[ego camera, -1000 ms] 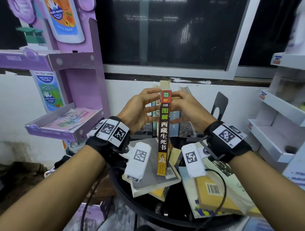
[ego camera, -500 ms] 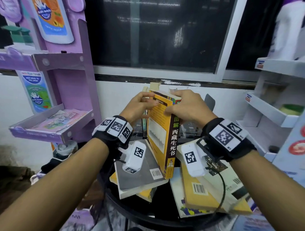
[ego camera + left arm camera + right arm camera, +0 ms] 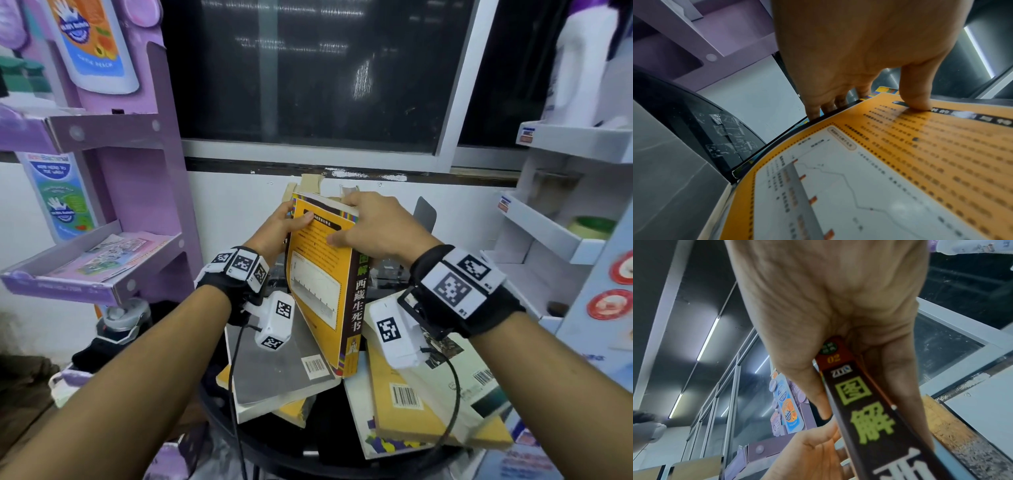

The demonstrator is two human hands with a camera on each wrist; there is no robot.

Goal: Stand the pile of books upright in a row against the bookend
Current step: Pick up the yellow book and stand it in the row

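A yellow book (image 3: 322,274) with a dark spine is tilted over the table, its lower corner resting on a flat grey book (image 3: 274,373). My left hand (image 3: 294,219) holds its upper left edge, thumb pressed on the cover (image 3: 916,100) and fingers curled behind. My right hand (image 3: 346,219) grips the top of the spine (image 3: 865,402). Behind the yellow book stand upright books (image 3: 310,183), mostly hidden. The black bookend (image 3: 424,216) rises at the back right. More books lie flat at the right, a tan book (image 3: 400,411) among them.
The books lie on a small round black table (image 3: 308,455). A purple display shelf (image 3: 102,274) stands close at the left and a white shelf unit (image 3: 555,233) at the right. A white wall and dark window are right behind the table.
The yellow book has turned from spine-on and upright to tilted, with its yellow cover facing me. Both hands kept hold and shifted along its top edge.
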